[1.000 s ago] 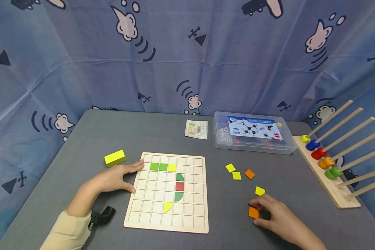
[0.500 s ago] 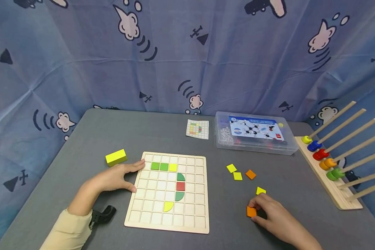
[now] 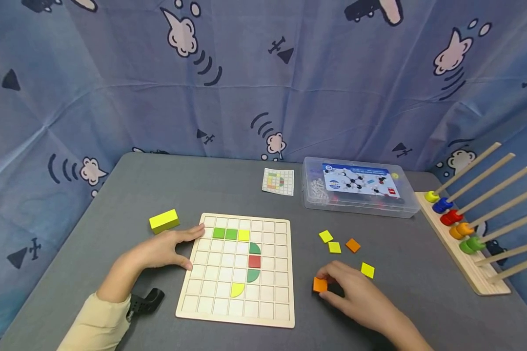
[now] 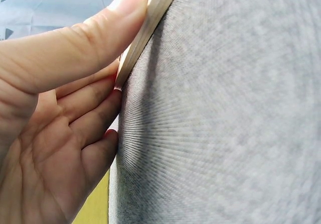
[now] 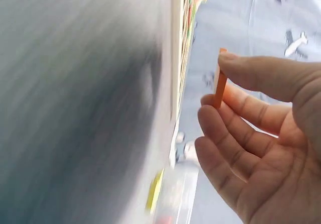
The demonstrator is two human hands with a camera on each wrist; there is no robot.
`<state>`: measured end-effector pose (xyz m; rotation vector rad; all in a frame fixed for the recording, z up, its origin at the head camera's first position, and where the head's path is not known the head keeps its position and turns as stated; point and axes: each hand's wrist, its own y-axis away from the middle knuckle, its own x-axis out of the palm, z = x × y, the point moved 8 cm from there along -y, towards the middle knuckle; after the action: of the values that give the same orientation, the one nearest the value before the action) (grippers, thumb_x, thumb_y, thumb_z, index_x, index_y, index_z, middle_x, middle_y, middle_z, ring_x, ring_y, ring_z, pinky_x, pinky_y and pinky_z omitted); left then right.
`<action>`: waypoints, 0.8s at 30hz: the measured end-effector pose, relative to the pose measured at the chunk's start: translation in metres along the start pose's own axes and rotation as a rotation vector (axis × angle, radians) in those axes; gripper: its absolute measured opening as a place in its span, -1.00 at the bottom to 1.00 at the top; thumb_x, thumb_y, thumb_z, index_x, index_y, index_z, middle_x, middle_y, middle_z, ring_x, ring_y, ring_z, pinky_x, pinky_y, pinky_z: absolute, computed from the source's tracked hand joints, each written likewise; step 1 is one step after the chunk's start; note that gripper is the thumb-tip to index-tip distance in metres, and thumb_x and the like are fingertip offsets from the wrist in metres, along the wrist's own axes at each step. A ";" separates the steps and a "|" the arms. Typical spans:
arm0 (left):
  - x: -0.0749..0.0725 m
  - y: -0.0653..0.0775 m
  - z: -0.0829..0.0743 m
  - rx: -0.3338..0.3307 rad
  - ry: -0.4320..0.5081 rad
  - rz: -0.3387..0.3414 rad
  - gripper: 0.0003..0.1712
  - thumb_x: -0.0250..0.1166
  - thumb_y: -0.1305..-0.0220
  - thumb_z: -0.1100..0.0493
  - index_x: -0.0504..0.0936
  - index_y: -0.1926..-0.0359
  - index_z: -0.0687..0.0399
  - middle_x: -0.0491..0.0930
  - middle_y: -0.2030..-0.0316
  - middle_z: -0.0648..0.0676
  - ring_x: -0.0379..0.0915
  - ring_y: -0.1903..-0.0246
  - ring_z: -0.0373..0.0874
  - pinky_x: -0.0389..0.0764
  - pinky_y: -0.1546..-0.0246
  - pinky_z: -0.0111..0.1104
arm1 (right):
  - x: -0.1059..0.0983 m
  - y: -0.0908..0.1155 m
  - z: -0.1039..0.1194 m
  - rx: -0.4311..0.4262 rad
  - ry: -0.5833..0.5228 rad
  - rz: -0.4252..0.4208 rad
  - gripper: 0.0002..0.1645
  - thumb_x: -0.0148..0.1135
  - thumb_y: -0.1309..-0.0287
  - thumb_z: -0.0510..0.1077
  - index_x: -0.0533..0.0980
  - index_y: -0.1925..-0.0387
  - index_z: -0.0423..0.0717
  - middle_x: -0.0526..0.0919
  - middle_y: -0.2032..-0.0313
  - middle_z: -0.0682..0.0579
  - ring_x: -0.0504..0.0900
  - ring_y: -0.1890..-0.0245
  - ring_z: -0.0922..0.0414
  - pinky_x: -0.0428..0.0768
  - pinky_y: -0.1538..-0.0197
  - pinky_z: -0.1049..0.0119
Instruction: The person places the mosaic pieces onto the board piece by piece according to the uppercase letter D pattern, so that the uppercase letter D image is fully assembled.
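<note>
A pale wooden grid board [image 3: 276, 292] lies on the grey table. Set in its cells are two green square tiles, a yellow square tile [image 3: 243, 235], a red square tile [image 3: 254, 262], two green rounded tiles and a yellow rounded tile [image 3: 237, 290]. My left hand [image 3: 160, 249] rests at the board's left edge, thumb and index finger spread along it; the left wrist view has the thumb tip on the rim. Between thumb and fingers my right hand [image 3: 360, 295] pinches an orange square tile [image 3: 319, 284], right of the board. In the right wrist view the tile [image 5: 220, 83] appears edge-on.
Several loose yellow tiles [image 3: 334, 247] and an orange tile [image 3: 353, 245] lie right of the board. A yellow block [image 3: 164, 222] sits near my left hand. Behind are a small pattern card [image 3: 278, 182] and a clear plastic box [image 3: 355, 207]; a bead-and-peg rack [image 3: 483, 278] stands far right.
My right hand has moved left, toward the board, with the orange tile, uncovering more of the nearby yellow tile. The left hand keeps its place at the board's edge.
</note>
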<state>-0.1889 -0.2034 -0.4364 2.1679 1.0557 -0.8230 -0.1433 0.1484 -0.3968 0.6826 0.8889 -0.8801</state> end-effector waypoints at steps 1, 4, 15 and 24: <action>0.000 0.000 0.000 0.001 -0.003 0.000 0.04 0.43 0.06 -0.12 0.21 -0.41 0.11 0.09 -0.44 0.08 0.04 -0.39 0.12 0.26 -0.25 0.01 | 0.001 -0.003 0.007 -0.030 -0.002 -0.004 -0.73 0.41 -0.01 -0.08 0.53 0.22 0.17 0.51 0.28 0.32 0.53 0.27 0.32 0.59 0.19 0.35; 0.000 -0.001 0.001 0.005 -0.008 0.000 0.04 0.43 0.07 -0.12 0.21 -0.41 0.11 0.09 -0.44 0.07 0.05 -0.39 0.11 0.28 -0.24 -0.01 | 0.005 -0.012 0.030 -0.119 -0.007 -0.013 -0.73 0.40 -0.03 -0.10 0.54 0.20 0.11 0.51 0.27 0.31 0.53 0.26 0.31 0.59 0.18 0.37; 0.001 0.000 0.000 0.001 -0.005 0.005 0.04 0.43 0.06 -0.11 0.20 -0.41 0.11 0.09 -0.44 0.08 0.04 -0.39 0.12 0.25 -0.26 0.01 | 0.028 -0.048 0.103 -0.333 0.000 0.001 -0.71 0.38 -0.04 -0.11 0.57 0.17 -0.06 0.59 0.25 0.17 0.51 0.28 0.29 0.54 0.18 0.42; 0.000 0.000 0.000 0.002 0.001 0.000 0.02 0.43 0.05 -0.12 0.22 -0.40 0.11 0.10 -0.43 0.08 0.05 -0.39 0.11 0.25 -0.25 0.01 | 0.055 -0.071 0.144 -0.411 0.154 0.054 -0.74 0.41 -0.01 -0.04 0.59 0.25 -0.01 0.54 0.38 0.22 0.39 0.42 0.38 0.44 0.35 0.54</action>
<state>-0.1891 -0.2033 -0.4359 2.1701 1.0557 -0.8231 -0.1334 -0.0210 -0.3869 0.4169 1.1432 -0.5757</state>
